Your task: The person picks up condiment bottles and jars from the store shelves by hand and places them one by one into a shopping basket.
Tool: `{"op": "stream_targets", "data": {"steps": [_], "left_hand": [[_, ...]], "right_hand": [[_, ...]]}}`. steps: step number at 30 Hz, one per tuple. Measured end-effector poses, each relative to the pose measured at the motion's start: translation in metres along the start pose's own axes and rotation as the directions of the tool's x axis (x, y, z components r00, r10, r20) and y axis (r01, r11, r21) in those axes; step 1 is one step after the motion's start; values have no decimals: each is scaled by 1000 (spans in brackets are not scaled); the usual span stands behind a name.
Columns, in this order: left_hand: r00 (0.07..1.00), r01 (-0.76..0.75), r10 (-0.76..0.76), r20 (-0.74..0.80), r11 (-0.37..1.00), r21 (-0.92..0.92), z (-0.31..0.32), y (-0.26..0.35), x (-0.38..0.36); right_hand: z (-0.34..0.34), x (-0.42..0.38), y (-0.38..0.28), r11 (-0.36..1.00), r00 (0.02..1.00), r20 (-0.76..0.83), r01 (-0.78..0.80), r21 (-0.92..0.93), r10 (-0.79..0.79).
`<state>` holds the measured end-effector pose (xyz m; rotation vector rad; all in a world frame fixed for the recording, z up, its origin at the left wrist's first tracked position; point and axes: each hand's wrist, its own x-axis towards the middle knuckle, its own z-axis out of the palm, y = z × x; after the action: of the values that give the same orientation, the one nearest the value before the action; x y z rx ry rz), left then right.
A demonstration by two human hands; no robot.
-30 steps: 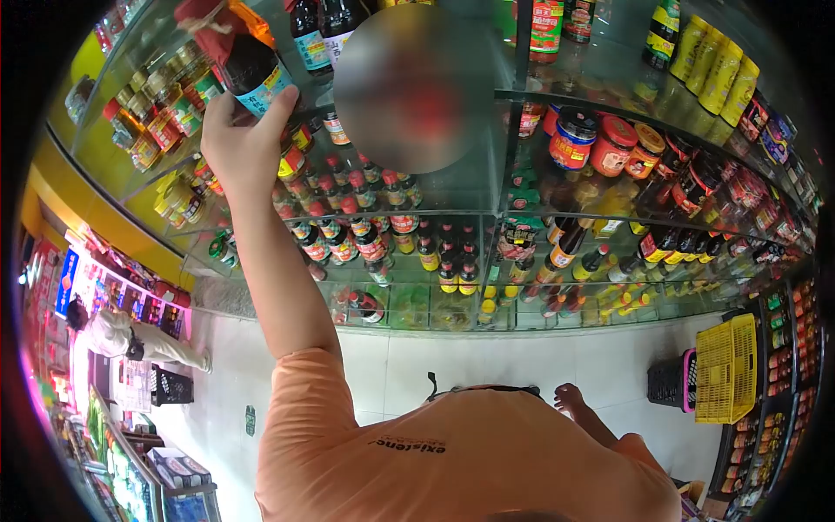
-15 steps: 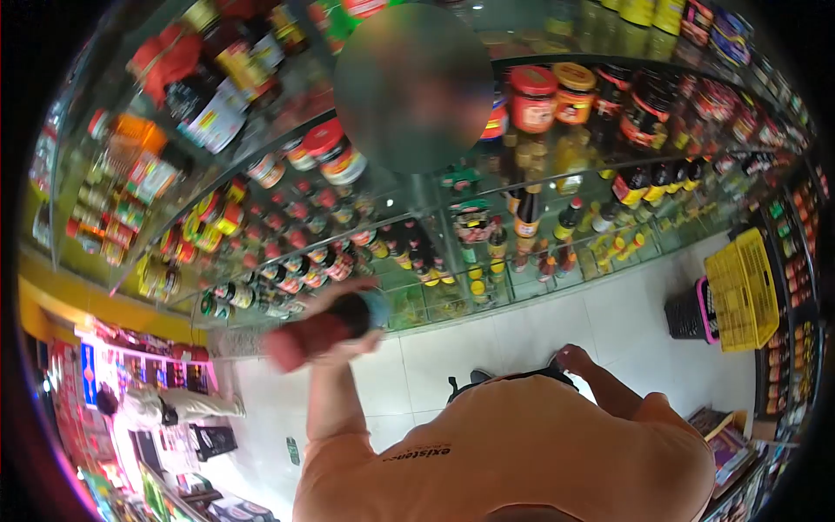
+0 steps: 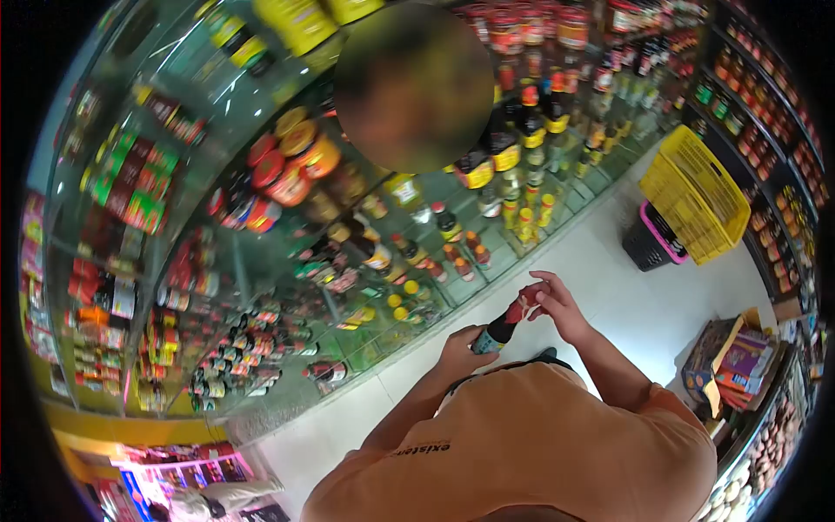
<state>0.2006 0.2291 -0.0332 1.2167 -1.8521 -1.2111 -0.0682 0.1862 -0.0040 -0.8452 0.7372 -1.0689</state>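
A dark bottle with a red cover and a blue label, its print too small to read, lay tilted right of and below the frame's center. The left hand was wrapped around its base; the right hand's fingers touched the cover, their grip unclear. An orange shirt, lower center, read "existen." Glass shelves filled the upper left; a yellow basket stood at right.

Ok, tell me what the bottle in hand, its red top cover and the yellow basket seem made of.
Bottle: probably glass, dark and smooth-looking, though plastic can't be ruled out. 
Red top cover: cloth or paper, seemingly matte, going by its crumpled look. 
Yellow basket: likely moulded plastic, slightly shiny, judging by its even colour and slotted walls.
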Motion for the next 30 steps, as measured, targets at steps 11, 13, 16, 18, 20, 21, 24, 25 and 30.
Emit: {"op": "stream_targets", "data": {"steps": [11, 13, 16, 18, 20, 21, 24, 25, 30], "left_hand": [[894, 174, -3, 448, 924, -340, 190, 57, 161], [850, 295, -24, 527, 849, -438, 217, 70, 182], [807, 331, 12, 590, 818, -470, 254, 82, 217], [790, 342, 29, 613, 808, -480, 277, 86, 244], [799, 323, 64, 598, 793, -516, 301, 81, 272], [793, 334, 64, 606, 786, -521, 312, 81, 287], [778, 416, 11, 628, 740, -529, 338, 86, 337], [777, 395, 48, 628, 740, -545, 347, 84, 356], [753, 447, 40, 657, 703, -554, 374, 94, 452]], "right_hand": [[-194, -123, -88, 974, 819, -532, 221, -57, -217], [-214, -137, -99, 965, 734, -633, 246, -89, -246], [-248, -155, -111, 945, 661, -690, 309, -107, -294], [-270, -162, -120, 944, 628, -723, 312, -106, -288], [-294, -163, -131, 946, 607, -744, 305, -106, -279], [-306, -160, -137, 948, 587, -762, 300, -109, -274], [-343, -145, -155, 954, 555, -790, 275, -119, -259], [-358, -138, -163, 953, 547, -795, 272, -130, -265], [-428, -98, -220, 958, 638, -748, 288, 10, -184]]}}
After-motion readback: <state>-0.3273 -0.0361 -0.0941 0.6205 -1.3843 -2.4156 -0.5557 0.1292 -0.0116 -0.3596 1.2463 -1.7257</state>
